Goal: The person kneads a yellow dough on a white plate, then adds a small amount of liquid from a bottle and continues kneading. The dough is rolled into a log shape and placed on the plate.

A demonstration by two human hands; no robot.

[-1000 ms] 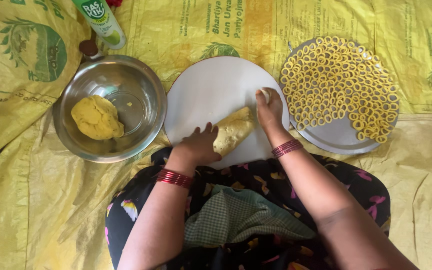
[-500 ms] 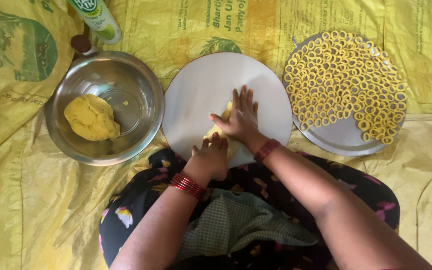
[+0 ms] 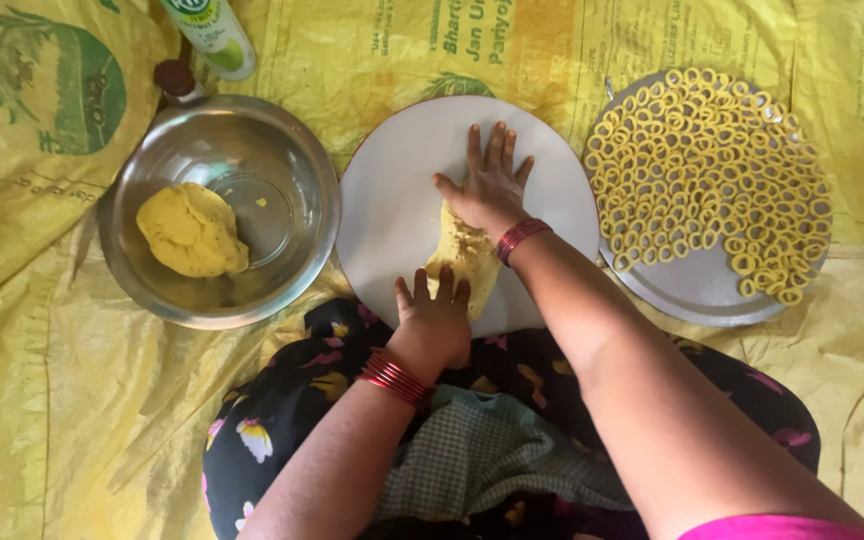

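Note:
A yellow dough roll [image 3: 464, 268] lies on a round white board [image 3: 392, 190] in front of me. My right hand [image 3: 490, 185] presses flat on the roll's far end, fingers spread over the board. At the roll's near end, my left hand [image 3: 435, 320] rests with its fingers on the dough. Both wrists wear red bangles.
A steel bowl [image 3: 282, 150] at the left holds a lump of yellow dough [image 3: 190, 230]. On the right, a steel plate [image 3: 692, 290] carries several small dough rings [image 3: 712, 160]. A green and white bottle [image 3: 210, 35] lies behind the bowl. Yellow printed sacks [image 3: 52, 380] cover the floor.
My right hand has slid forward across the board, from the right side of the dough to its far end. The dough has stretched into a longer roll between both hands.

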